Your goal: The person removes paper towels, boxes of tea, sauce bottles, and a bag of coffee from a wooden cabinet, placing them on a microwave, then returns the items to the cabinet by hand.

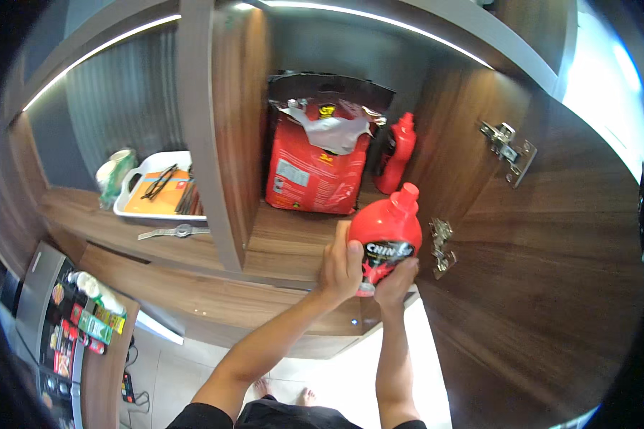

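A large red plastic sauce bottle point(385, 228) with a black Chin-Su label is held between both hands in front of the cabinet opening. My left hand point(342, 263) grips its left side, thumb against the label's edge. At the lower right of the bottle, my right hand point(396, 283) wraps around its base. Behind it on the cabinet shelf point(284, 241) stands a red bag point(316, 171) with a torn, folded silver top. A second red bottle point(398, 153) leans slightly beside the bag, near the right wall.
The brown cabinet door point(531, 257) stands wide open on metal hinges point(504, 147). In the left compartment are a white tray point(155, 163) with eyeglasses point(160, 181), and a wristwatch point(181, 231). An oven point(48, 322) and several packages stand at lower left.
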Action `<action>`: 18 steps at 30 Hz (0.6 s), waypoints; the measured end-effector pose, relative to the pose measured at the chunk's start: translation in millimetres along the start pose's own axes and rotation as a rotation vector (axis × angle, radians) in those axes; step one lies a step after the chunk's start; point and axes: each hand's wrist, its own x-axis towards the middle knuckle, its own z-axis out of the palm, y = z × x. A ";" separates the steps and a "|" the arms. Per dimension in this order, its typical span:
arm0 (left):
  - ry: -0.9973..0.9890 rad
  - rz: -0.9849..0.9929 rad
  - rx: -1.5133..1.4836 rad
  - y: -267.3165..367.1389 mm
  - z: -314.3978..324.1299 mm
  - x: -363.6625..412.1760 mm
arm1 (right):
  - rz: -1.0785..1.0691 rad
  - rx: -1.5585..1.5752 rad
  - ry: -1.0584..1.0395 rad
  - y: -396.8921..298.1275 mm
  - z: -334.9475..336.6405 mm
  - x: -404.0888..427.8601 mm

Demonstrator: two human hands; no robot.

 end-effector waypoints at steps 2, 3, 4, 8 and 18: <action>0.003 -0.039 -0.036 2.8 -10.1 -4.7 | 0.167 0.217 -0.098 -11.1 2.5 0.1; 0.019 -0.029 -0.034 10.6 -12.1 -7.1 | 0.185 0.165 -0.145 -7.1 -3.2 -5.8; 0.036 -0.019 -0.031 19.1 -16.5 -10.6 | 0.200 0.113 -0.193 -5.3 -6.7 -12.4; 0.047 -0.089 0.041 47.5 -44.8 -45.4 | 0.308 0.531 -0.177 -47.2 -11.8 -35.7; 0.098 -0.326 0.043 94.0 -180.4 -135.3 | 0.282 1.011 -0.675 -126.3 46.3 -126.2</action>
